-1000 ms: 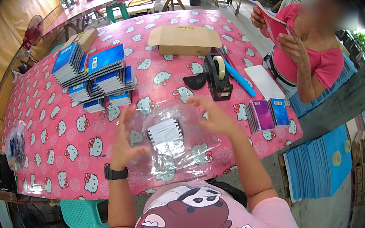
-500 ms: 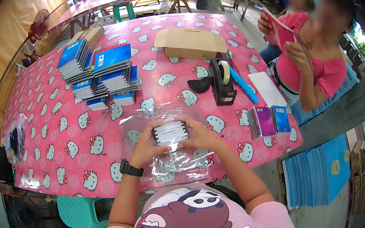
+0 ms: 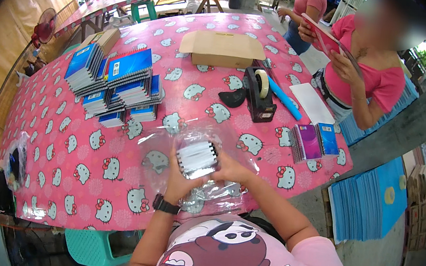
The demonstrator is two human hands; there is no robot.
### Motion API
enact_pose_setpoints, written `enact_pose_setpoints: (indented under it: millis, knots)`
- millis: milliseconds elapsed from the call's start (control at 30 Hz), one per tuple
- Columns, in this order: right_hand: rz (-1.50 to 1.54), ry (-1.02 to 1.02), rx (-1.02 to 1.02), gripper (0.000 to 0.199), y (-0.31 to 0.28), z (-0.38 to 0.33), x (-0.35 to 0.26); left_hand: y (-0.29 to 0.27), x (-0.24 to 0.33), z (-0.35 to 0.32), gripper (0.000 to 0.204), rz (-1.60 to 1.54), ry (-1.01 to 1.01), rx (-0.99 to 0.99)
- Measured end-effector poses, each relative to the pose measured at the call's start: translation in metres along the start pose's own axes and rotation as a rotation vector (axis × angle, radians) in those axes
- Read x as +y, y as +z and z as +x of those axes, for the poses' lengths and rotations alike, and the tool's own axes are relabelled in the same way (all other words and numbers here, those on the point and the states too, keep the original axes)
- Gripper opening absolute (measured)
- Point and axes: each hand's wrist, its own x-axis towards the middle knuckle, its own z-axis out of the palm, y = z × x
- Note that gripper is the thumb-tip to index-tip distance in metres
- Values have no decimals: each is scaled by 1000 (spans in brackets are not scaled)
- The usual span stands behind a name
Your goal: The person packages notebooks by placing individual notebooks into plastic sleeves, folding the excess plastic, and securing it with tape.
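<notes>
Between my two hands is a stack of small spiral notebooks [image 3: 197,156], its white page edges and black coils facing up. My left hand [image 3: 179,181] grips the near left side, with the thumb along the lower edge. On the right side, my right hand [image 3: 229,168] is closed around the stack, fingers partly hidden behind it. A clear plastic sheet or bag [image 3: 154,158] lies crumpled under and around the notebooks; whether they are inside it I cannot tell.
Stacks of blue spiral notebooks [image 3: 114,85] stand at the left. Beyond my hands are a black tape dispenser [image 3: 259,99], an open cardboard box [image 3: 221,59] and a blue roll [image 3: 285,98]. Purple and blue notebooks [image 3: 308,141] lie at right. A co-worker [image 3: 363,72] holds a notebook.
My left hand has shifted slightly right and its wrist turned. The notebook stack has tilted and moved a little left. In the background, a second person has stepped into clearer view.
</notes>
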Motion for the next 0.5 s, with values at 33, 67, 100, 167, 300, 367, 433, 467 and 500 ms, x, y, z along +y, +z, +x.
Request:
enact_pose_setpoints:
  millis: [33,67,100,167,300,367,433,467,500]
  knots:
    - [2,-228,52,107,6,5,6,4,-2,0,124,14,-42,51]
    - [-77,-239,83,107,6,7,4,9,7,6,124,38,-38,67]
    - [-71,-228,75,107,5,9,5,10,10,10,124,38,-51,77]
    - [-139,-246,156,103,4,13,8,7,14,15,124,86,27,44]
    - [-390,-233,228,84,-9,3,14,5,17,9,129,44,109,60]
    - [-311,-323,334,74,-21,-4,7,-2,41,8,103,270,267,148]
    - [-235,-396,443,63,-23,-9,-2,-13,60,13,55,946,442,-87]
    - [-190,-384,420,57,-20,-10,-8,-15,61,17,23,934,430,-140]
    - [-144,-371,399,50,-17,-11,-12,-15,64,16,23,933,424,-139]
